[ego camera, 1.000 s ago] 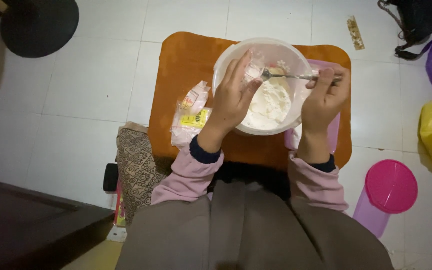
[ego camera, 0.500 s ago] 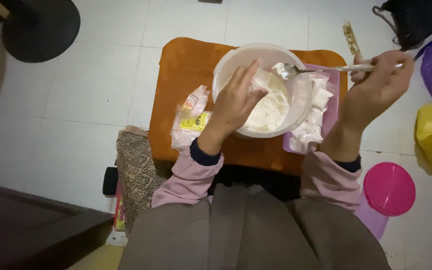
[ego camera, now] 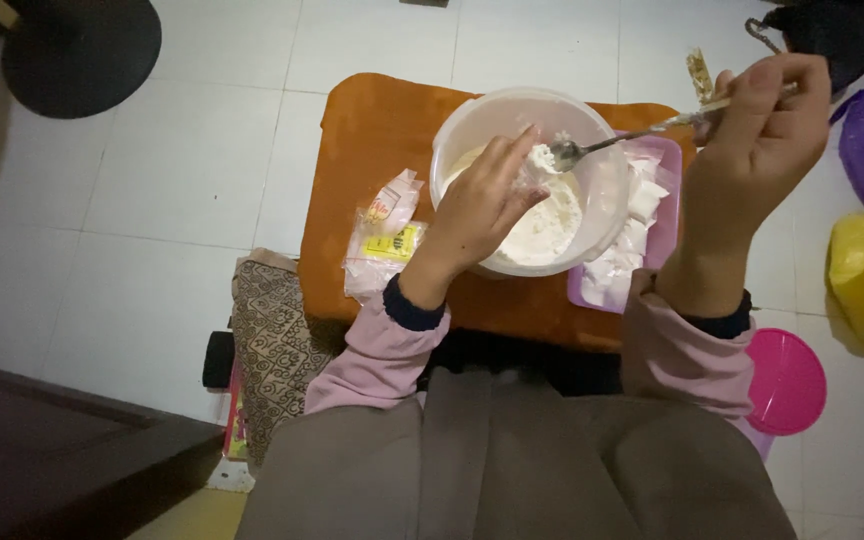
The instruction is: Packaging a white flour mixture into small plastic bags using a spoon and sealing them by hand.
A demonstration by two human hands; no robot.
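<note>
Below, the left hand [ego camera: 482,205] reaches into a pale plastic bowl [ego camera: 592,215] holding white flour [ego camera: 547,225], its fingers pinched at the tip of a spoon [ego camera: 592,148] loaded with a white lump. Up and out to the side, the right hand [ego camera: 757,130] grips the spoon's handle in a closed fist. Just beside the bowl, under the right wrist, a pink tray [ego camera: 664,160] holds crumpled white wrappers [ego camera: 632,235]; small packets [ego camera: 382,240] lie by the left wrist on the orange table [ego camera: 372,130].

White tiled floor [ego camera: 202,170], low orange table [ego camera: 382,130].
</note>
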